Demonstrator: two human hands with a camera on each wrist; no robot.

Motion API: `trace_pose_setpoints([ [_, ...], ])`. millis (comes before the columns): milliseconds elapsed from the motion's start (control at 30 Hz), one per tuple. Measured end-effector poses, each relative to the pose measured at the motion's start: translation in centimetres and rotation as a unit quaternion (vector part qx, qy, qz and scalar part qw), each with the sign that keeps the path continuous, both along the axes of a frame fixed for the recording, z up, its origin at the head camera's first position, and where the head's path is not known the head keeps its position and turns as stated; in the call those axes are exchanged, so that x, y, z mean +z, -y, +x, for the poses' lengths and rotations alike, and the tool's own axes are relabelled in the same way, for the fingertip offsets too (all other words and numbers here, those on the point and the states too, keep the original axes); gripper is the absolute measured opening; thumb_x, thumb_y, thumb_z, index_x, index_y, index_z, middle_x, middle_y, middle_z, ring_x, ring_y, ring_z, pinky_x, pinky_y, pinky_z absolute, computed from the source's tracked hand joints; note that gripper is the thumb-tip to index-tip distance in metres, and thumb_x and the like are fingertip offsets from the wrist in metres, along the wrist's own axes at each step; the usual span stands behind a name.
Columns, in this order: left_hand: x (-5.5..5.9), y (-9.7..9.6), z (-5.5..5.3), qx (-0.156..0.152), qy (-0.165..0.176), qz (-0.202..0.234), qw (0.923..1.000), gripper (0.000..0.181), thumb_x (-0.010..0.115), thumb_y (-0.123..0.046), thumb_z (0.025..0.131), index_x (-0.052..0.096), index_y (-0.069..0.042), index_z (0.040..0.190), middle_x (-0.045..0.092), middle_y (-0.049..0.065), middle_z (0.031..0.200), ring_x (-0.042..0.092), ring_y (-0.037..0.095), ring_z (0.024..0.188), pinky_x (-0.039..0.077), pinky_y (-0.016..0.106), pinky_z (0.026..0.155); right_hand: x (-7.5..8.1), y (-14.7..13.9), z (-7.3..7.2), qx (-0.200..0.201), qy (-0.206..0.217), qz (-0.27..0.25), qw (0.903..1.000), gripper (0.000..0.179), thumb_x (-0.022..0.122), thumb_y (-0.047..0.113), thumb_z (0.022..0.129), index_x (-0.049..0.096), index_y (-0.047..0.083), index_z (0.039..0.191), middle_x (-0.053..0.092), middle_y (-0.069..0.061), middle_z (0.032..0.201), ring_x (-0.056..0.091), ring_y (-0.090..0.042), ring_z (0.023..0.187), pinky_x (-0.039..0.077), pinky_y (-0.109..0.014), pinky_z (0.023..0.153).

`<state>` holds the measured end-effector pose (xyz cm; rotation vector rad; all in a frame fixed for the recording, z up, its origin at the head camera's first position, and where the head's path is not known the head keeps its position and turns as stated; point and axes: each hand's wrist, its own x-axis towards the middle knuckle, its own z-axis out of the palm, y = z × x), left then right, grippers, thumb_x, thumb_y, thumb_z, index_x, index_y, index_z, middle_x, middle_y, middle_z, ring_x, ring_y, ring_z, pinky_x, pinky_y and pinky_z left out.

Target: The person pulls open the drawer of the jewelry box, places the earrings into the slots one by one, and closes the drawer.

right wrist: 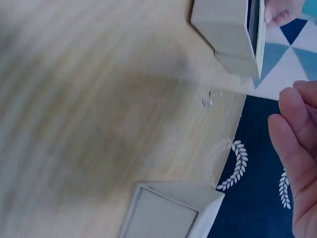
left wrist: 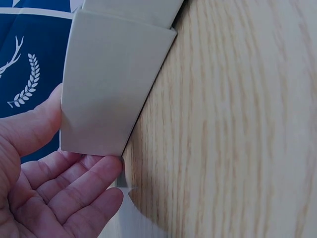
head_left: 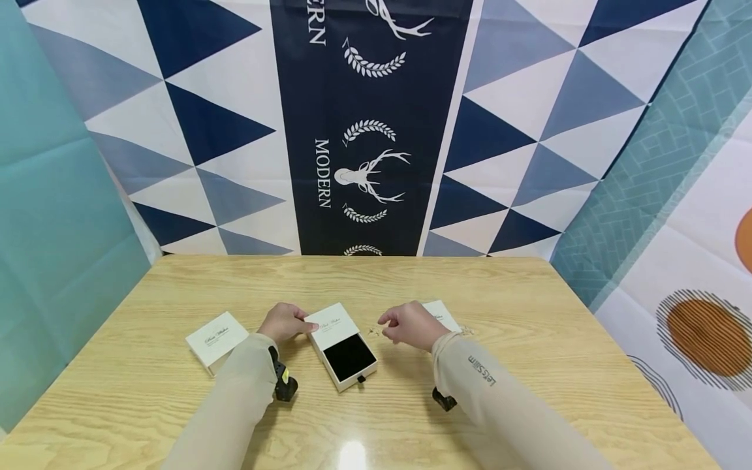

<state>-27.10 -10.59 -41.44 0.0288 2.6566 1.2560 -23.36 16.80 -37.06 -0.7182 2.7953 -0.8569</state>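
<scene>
A white drawer-style gift box (head_left: 335,324) with script lettering lies at the middle of the table, its drawer (head_left: 350,358) slid part-way out and showing a black lining. My left hand (head_left: 284,323) grips the box by its far left corner, thumb on top and fingers at the end in the left wrist view. To the right, my right hand (head_left: 414,324) hovers over the table with fingers bent and nothing visible in them. Just left of its fingertips lie small shiny jewellery pieces (head_left: 374,331), seen also as glinting jewellery (right wrist: 208,99) in the right wrist view.
Another white lettered box (head_left: 217,339) lies at the left, partly behind the left sleeve. A third white box (head_left: 440,314) sits behind the right hand, with more thin jewellery (head_left: 466,330) beside it. Patterned cloth (head_left: 376,130) hangs at the table's far edge.
</scene>
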Motion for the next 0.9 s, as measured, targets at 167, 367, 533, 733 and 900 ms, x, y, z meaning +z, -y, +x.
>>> trace_pose_setpoints([
  [167,0.6,-0.4,0.4,0.014,0.007,-0.001,0.9999,0.031,0.079,-0.017,0.079,0.069,0.004,0.1,0.065,0.014,0.103,0.055,0.023,0.084,0.047,0.035,0.073,0.4,0.2,-1.0,0.043,-0.118,0.06,0.9903,0.019,0.067,0.002,0.085,0.07,-0.002,0.103,0.07,-0.008,0.088,0.062,-0.014,0.073,0.05,-0.024,0.068],
  [367,0.5,-0.5,0.5,0.016,0.005,-0.008,0.9998,0.031,0.078,-0.016,0.08,0.068,0.005,0.102,0.065,0.014,0.102,0.054,0.022,0.083,0.046,0.034,0.073,0.3,0.4,-1.9,0.068,-0.149,0.114,0.98,0.02,0.071,0.004,0.083,0.071,-0.001,0.102,0.069,-0.011,0.101,0.065,-0.025,0.093,0.052,-0.032,0.081],
  [533,0.2,-0.5,0.4,0.018,0.006,-0.008,0.9998,0.03,0.078,-0.016,0.08,0.068,0.004,0.099,0.065,0.013,0.099,0.055,0.022,0.084,0.047,0.035,0.074,-0.3,0.4,-2.7,0.062,-0.127,0.139,0.9802,0.02,0.072,0.005,0.082,0.072,-0.001,0.101,0.068,-0.012,0.102,0.064,-0.026,0.094,0.051,-0.034,0.083],
  [733,0.2,-0.5,0.4,0.02,0.005,-0.006,0.9998,0.031,0.078,-0.016,0.08,0.068,0.005,0.1,0.065,0.013,0.099,0.055,0.023,0.086,0.047,0.037,0.077,-1.1,0.6,-3.0,0.026,-0.093,0.183,0.9784,0.022,0.073,0.011,0.081,0.074,0.006,0.102,0.066,-0.007,0.098,0.061,-0.023,0.092,0.05,-0.037,0.082],
  [900,0.3,-0.6,0.5,0.02,0.003,-0.005,0.9998,0.03,0.078,-0.015,0.08,0.068,0.005,0.1,0.065,0.013,0.098,0.055,0.024,0.085,0.047,0.037,0.077,-1.5,0.9,-3.1,0.012,-0.091,0.22,0.9712,0.022,0.073,0.016,0.08,0.075,0.013,0.102,0.065,-0.005,0.099,0.056,-0.025,0.097,0.047,-0.04,0.086],
])
